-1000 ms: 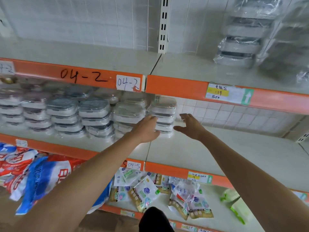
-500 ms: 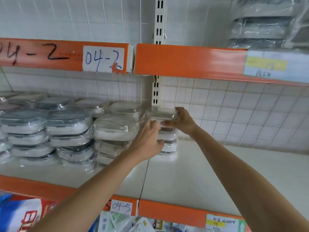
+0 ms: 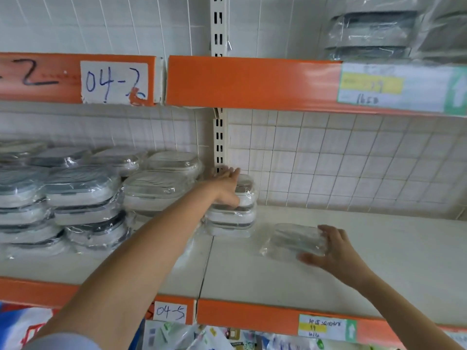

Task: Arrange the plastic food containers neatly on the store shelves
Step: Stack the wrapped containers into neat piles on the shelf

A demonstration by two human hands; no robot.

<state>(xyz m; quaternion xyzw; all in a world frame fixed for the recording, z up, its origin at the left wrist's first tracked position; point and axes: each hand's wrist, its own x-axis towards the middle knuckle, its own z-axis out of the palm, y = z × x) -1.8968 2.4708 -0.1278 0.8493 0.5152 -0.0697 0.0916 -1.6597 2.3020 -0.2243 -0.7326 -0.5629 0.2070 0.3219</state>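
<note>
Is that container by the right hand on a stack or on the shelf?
On the shelf: the wrapped container lies alone, apart from the stack.

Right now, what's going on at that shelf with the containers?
A person is sorting wrapped plastic food containers on the middle shelf. The left hand rests on top of the rightmost stack of containers, by the slotted upright. The right hand grips a single wrapped container on the bare shelf section to the right of that stack, apart from it. More stacks fill the shelf to the left.
</note>
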